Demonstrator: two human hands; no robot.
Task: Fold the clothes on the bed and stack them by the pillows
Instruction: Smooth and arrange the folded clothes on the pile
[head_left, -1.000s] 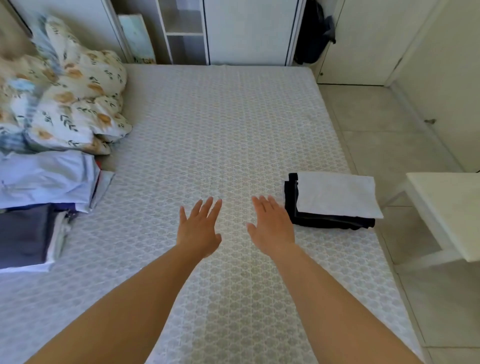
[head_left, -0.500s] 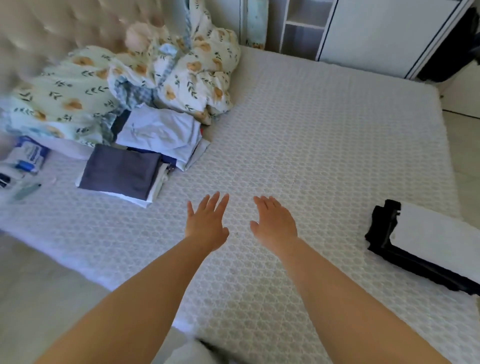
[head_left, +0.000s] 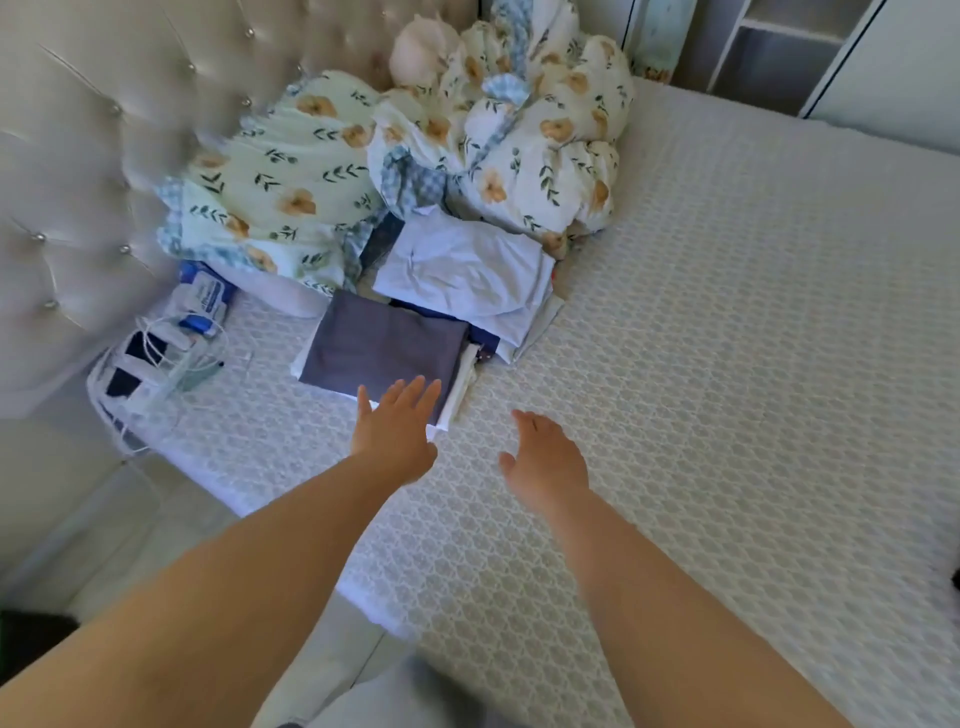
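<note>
A folded grey garment (head_left: 384, 348) lies on top of a white folded one near the bed's left edge. Behind it sits a pile with a pale blue garment (head_left: 467, 275) on top. Both rest beside the floral pillows (head_left: 291, 192) at the headboard. My left hand (head_left: 395, 431) reaches out with straight fingers, its fingertips over the near edge of the grey stack; whether it touches is unclear. My right hand (head_left: 545, 462) hovers over the bare mattress (head_left: 727, 364) to the right, fingers loosely bent, holding nothing.
A bunched floral duvet (head_left: 524, 140) lies against the tufted headboard (head_left: 78, 171). Small packets and a white cable (head_left: 171, 343) sit at the bed's left corner. A white wardrobe (head_left: 857, 57) stands beyond the far side. Floor shows at the lower left.
The view has swung left from the black and white folded pile toward the pillows. Both hands have moved with it, and the left hand now reaches the grey stack.
</note>
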